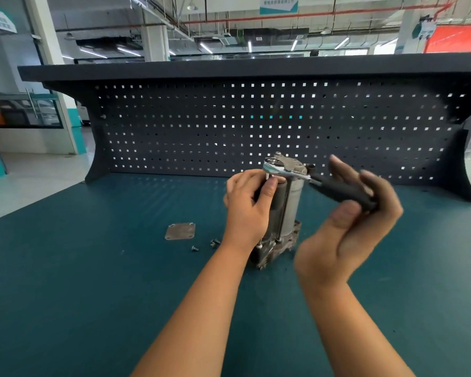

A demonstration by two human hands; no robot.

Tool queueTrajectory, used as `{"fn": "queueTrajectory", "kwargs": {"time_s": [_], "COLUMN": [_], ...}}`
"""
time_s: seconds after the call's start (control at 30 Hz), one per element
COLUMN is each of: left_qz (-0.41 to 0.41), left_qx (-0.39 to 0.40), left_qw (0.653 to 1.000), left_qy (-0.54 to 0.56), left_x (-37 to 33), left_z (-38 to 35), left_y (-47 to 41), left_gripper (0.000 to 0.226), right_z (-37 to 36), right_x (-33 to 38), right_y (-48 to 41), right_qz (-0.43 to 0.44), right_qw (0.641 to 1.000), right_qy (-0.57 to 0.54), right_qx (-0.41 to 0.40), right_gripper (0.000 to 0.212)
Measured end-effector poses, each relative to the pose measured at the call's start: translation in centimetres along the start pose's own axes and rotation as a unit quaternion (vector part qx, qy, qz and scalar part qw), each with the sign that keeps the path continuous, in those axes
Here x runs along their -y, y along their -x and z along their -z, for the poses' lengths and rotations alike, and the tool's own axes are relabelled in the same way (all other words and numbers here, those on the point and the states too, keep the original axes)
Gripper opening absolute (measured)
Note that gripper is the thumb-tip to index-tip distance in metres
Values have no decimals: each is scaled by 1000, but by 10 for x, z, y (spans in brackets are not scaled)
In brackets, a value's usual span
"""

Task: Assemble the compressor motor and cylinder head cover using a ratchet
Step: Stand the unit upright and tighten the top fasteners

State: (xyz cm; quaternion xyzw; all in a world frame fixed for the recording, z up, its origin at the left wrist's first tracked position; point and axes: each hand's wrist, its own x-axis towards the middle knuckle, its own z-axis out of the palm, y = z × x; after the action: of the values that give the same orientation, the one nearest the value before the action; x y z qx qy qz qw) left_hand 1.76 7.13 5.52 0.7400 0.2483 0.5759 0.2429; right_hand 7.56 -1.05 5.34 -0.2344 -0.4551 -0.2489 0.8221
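Upright compressor motor (pixel 290 202) mid-surface (pixel 93 268), nearer back edge, long axis vertical. Left hand (pixel 246 205) grip curled round its upper body. Head of ratchet (pixel 337 190) sits on motor top; handle slants right and toward front edge into right hand (pixel 348 229), grip loose, thumb under handle, fingers blurred. Flat cylinder head cover (pixel 180 231) left of motor, apart; screws (pixel 215 242) between. Pegboard (pixel 174 126) behind.
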Motion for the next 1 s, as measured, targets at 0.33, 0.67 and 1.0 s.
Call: {"fn": "queueTrajectory", "kwargs": {"time_s": [0.33,0.67,1.0], "left_qz": [5,-17,-3], "left_qx": [13,-6,-26], "left_qw": [1000,999,999], "left_qy": [-4,-37,-38], "left_x": [5,7,1], "left_z": [1,-4,-5], "left_y": [2,-6,-7], "left_gripper": [22,37,20], "right_z": [15,-4,-8], "right_x": [-92,-64,-20], "right_y": [-50,-53,-37], "right_qz": [-441,-319,116], "right_qw": [896,922,978], "right_qy": [55,-139,60], "right_qx": [15,-170,164], "right_gripper": [22,15,8]}}
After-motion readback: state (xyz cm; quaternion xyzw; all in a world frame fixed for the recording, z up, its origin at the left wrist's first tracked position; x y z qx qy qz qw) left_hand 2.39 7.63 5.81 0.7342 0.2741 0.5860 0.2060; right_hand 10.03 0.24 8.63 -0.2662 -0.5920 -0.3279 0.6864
